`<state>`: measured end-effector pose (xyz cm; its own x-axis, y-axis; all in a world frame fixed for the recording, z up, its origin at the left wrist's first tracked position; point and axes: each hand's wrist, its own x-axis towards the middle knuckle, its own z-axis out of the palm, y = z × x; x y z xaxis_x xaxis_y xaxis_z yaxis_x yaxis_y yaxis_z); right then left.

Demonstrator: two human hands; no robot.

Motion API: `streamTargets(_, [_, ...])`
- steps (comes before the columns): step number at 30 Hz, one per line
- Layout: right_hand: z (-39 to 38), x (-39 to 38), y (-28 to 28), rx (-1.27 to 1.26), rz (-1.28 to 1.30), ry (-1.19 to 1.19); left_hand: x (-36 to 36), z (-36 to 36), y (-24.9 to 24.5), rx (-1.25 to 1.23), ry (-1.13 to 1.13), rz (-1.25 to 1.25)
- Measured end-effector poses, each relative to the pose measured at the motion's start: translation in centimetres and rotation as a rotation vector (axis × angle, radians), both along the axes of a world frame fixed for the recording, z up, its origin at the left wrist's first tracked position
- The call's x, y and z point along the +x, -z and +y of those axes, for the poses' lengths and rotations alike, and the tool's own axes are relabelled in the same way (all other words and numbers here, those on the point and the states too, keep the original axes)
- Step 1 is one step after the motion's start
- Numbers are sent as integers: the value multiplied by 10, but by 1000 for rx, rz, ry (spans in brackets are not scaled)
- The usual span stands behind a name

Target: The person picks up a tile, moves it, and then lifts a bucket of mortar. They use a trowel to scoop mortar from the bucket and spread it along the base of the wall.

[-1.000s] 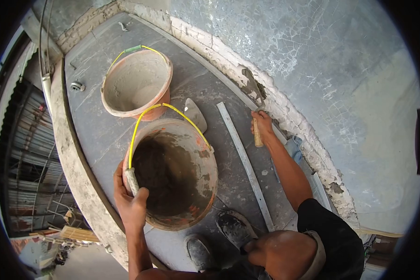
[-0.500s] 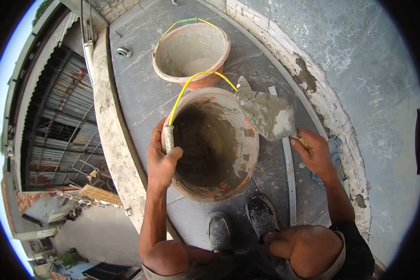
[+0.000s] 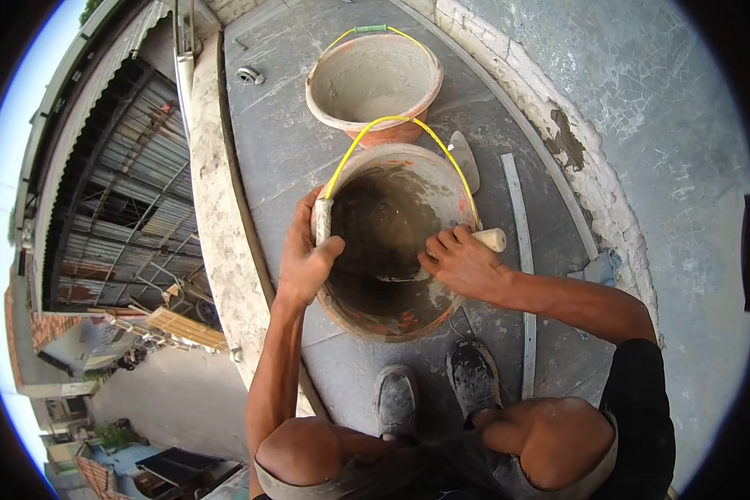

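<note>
A round bucket [image 3: 342,312] with wet grey mortar low inside stands in front of my shoes. My left hand [image 3: 307,254] is closed on its left rim, with the thumb over the sleeve of the yellow wire handle [image 3: 389,119]. Over the bucket's right side, my right hand [image 3: 462,262] is wrapped round a tool with a pale wooden handle [image 3: 490,240]; its blade is down inside the bucket and barely visible. Behind stands a second bucket [image 3: 375,79], with dried mortar on its walls and a green grip on its handle.
A grey blade [image 3: 465,162] lies right of the buckets. A long metal strip [image 3: 518,250] runs along the dark floor, near a blue cloth [image 3: 600,268]. At the left is a low concrete ledge [image 3: 217,192] with a drop beyond; a rough plaster edge [image 3: 617,208] is at the right.
My right hand has moved left from beside the bucket to over it, and the mortar-loaded trowel blade has gone from the right side into the bucket. The view has shifted slightly.
</note>
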<state>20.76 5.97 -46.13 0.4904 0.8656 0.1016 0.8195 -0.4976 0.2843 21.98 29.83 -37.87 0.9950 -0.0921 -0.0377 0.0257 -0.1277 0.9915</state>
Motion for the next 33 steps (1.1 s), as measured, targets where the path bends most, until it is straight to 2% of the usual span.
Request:
streamTargets(1, [3, 7, 0, 0, -1, -1, 1, -3, -1, 9, 33, -12])
streamTargets(3, [13, 23, 0, 218, -148, 102, 2, -8, 0, -3, 57, -44])
streamTargets(5, [19, 27, -1, 198, -210, 80, 3, -17, 4, 108, 87, -77])
streamTargets(6, [20, 22, 3, 202, -274, 69, 2, -22, 0, 51, 79, -84])
streamTargets(7, [15, 15, 3, 166, -257, 11, 0, -24, 1, 38, 56, -40])
streamTargets(10, [4, 5, 7, 141, -266, -54, -3, -27, 0, 84, 76, -136])
streamTargets(12, [-3, 4, 9, 59, -111, -172, -10, -27, -1, 131, 66, -88])
streamTargets(13, [-7, 3, 9, 59, -112, -185, -12, -27, 0, 131, 53, -88])
streamTargets(15, [-15, 0, 2, 80, -57, 49, -13, -29, 4, 146, -13, -140])
streamTargets(17, [-12, 1, -5, 101, -142, 111, -13, -33, 6, 158, -3, -169])
streamTargets(19, [2, -6, -15, -236, -133, 361, -17, -41, 5, 242, -2, -192])
streamTargets(20, [7, -9, -19, -234, -132, 365, -20, -46, 3, 244, 2, -192])
streamTargets(22, [15, -14, -25, -353, 23, 373, -26, -56, 0, 228, -45, -126])
streamTargets(23, [16, -15, -25, -353, 16, 372, -28, -58, 1, 226, -48, -132])
streamTargets(25, [15, -19, -26, -304, 156, 326, -30, -60, -1, 165, -41, -129])
streamTargets(26, [11, -17, -28, -222, 352, 299, -32, -61, -4, 151, -28, -105])
streamTargets(30, [1, -16, -28, -174, 446, 222, -37, -62, 5, 313, -19, -149])
streamTargets(32, [-8, -14, -25, 35, 543, 206, -37, -64, 11, 322, -27, -185])
streamTargets(33, [-8, -13, -22, 40, 543, 205, -37, -65, 10, 329, -35, -218])
